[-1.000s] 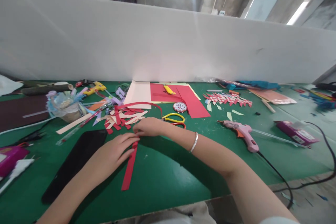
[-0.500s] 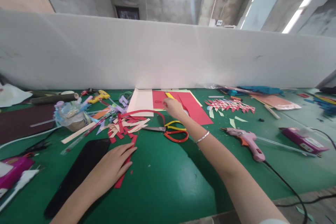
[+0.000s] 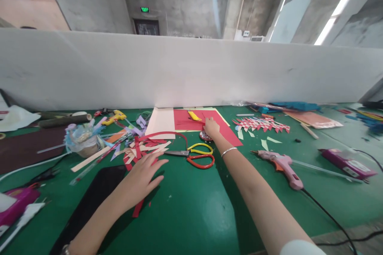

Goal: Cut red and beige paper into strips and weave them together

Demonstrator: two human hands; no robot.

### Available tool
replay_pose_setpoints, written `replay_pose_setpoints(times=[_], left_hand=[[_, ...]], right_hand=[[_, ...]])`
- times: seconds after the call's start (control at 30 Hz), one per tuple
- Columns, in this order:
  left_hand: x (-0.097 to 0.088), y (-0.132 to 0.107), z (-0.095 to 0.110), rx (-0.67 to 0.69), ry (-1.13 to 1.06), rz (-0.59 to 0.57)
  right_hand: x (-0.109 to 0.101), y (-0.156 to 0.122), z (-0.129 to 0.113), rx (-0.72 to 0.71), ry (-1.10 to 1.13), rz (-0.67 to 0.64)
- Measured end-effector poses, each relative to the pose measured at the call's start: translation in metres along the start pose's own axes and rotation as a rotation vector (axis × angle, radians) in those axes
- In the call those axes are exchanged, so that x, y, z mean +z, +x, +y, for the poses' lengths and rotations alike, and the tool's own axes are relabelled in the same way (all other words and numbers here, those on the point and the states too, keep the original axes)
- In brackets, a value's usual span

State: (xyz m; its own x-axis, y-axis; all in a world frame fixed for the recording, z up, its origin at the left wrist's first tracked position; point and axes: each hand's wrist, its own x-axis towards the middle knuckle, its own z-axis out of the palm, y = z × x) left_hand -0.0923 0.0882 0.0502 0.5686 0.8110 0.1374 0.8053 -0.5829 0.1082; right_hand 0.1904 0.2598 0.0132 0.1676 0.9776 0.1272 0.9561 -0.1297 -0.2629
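My left hand (image 3: 143, 175) hovers with its fingers spread over a red paper strip (image 3: 138, 209) and the near edge of a heap of cut red and cream strips (image 3: 143, 147). Farther off, my right hand (image 3: 212, 128) is on the red paper (image 3: 226, 129), its fingers bent down and closed; what they pinch, if anything, is hidden. A yellow utility knife (image 3: 194, 116) lies on the paper to its left. Close by its wrist is a small round patterned object (image 3: 205, 136). Between my hands lie scissors (image 3: 201, 161) with one yellow and one red handle loop.
A black flat object (image 3: 92, 203) lies under my left forearm. Right of my right arm are a pink glue gun (image 3: 281, 163) with its cord and a woven red-and-white paper piece (image 3: 261, 123). Cream paper (image 3: 160, 121) and a white partition (image 3: 191, 71) stand at the back.
My right hand has let go of the yellow utility knife and moved right across the red paper. My left hand has lifted off the red strip and shifted slightly forward and right.
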Motion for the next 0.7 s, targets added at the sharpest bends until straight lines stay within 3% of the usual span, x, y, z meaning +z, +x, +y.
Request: replay_pose_setpoints(times=[0.17, 0.3, 0.47, 0.57, 0.63, 0.7], left_hand=[[-0.005, 0.013, 0.010, 0.029, -0.116, 0.053], [-0.012, 0.023, 0.014, -0.031, -0.253, 0.132], [-0.022, 0.034, 0.019, -0.157, -0.527, 0.469], [-0.022, 0.044, 0.020, -0.298, -0.799, 0.654], [-0.018, 0.051, 0.023, -0.367, -0.925, 0.658], [-0.012, 0.058, 0.028, -0.386, -0.953, 0.557]], right_hand=[[-0.016, 0.003, -0.001, -0.016, 0.093, -0.013], [-0.040, -0.009, -0.006, -0.163, 0.228, 0.044], [-0.066, -0.047, -0.014, -0.386, 0.450, 0.070], [-0.069, -0.079, -0.018, -0.502, 0.875, -0.098], [-0.065, -0.099, -0.020, -0.500, 1.031, -0.189], [-0.057, -0.114, -0.023, -0.457, 1.100, -0.203]])
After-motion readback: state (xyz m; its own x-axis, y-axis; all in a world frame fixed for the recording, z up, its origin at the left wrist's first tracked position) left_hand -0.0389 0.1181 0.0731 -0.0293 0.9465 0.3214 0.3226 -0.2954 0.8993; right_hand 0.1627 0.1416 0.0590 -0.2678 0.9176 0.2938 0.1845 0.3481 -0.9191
